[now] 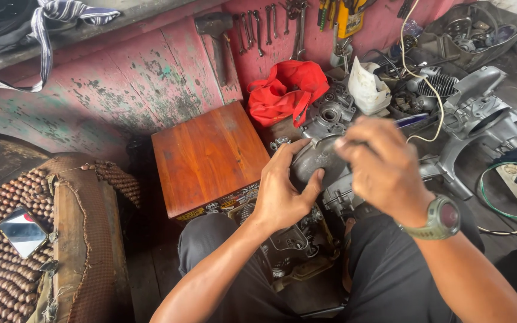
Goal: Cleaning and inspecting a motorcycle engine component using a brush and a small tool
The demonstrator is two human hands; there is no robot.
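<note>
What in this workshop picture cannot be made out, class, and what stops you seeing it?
- Head view: the right hand is motion-blurred; what its fingers pinch is unclear.
- Head view: the grey engine cover is partly hidden by the left hand and the right.
- Head view: the engine part between the knees is shadowed by both forearms.
- Head view: the hanging spanners are cut by the top edge.

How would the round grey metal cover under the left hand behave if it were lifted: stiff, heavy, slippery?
The round metal cover looks like cast metal, so probably rigid and fairly heavy for its size. Its surface looks dull and grimy, perhaps oily, so it may slip; the left hand grips its rim. Domed and round, it could rock if set down. The right hand is blurred.
</note>
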